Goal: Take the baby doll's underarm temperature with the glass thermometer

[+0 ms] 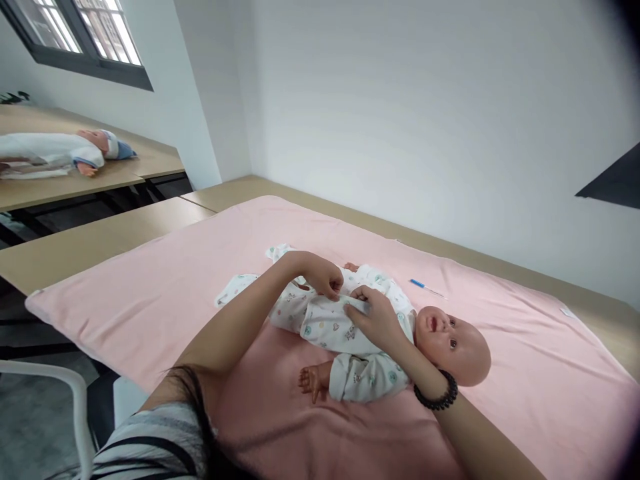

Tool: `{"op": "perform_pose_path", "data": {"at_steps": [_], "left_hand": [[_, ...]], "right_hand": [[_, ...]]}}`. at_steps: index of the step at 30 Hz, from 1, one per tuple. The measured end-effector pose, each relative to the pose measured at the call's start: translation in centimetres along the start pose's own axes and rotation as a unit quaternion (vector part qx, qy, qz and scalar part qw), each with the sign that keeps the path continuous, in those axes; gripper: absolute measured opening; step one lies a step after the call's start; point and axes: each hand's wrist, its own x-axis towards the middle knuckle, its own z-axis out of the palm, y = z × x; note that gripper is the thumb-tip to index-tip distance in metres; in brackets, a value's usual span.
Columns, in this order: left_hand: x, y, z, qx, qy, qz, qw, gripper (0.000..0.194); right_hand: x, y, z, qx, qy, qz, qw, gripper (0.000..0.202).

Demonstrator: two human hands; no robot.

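A baby doll [453, 347] lies on its back on a pink blanket [165, 287], head to the right. It wears a white printed shirt [327, 327] and matching trousers [287, 310]. My left hand [323, 275] is closed at the middle of the shirt front, its fingertips pinching the fabric edge. Close beside it, my right hand [375, 317] pinches the shirt too, thumb and fingers together, with a dark beaded bracelet [440, 393] on that wrist. The fastening between the fingertips is too small to make out. The doll's near arm lies outstretched toward me.
A slim blue-and-white stick [425, 287] lies on the blanket beyond the doll's head. A wall [400, 120] stands behind the table. Another doll [55, 152] in white lies on a separate table at the far left. A white chair arm [75, 393] is at the lower left.
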Motion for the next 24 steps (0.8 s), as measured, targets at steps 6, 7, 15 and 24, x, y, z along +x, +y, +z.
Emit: {"op": "perform_pose_path", "data": {"at_steps": [6, 7, 15, 24], "left_hand": [[-1.6, -0.2, -0.3, 0.046, -0.003, -0.035, 0.998, 0.015], [-2.0, -0.1, -0.4, 0.055, 0.003, -0.040, 0.998, 0.013], [-2.3, 0.2, -0.6, 0.093, 0.116, -0.125, 0.981, 0.018], [-0.2, -0.3, -0.4, 0.128, 0.143, -0.116, 0.974, 0.007]], "right_hand": [[-2.4, 0.1, -2.1, -0.048, 0.094, -0.043, 0.994, 0.016], [-3.0, 0.1, -2.9, -0.078, 0.101, -0.058, 0.990, 0.018], [-3.4, 2.2, -10.3, -0.269, -0.003, 0.063, 0.961, 0.031], [-0.1, 3.3, -10.6, -0.274, -0.163, 0.153, 0.935, 0.024]]}}
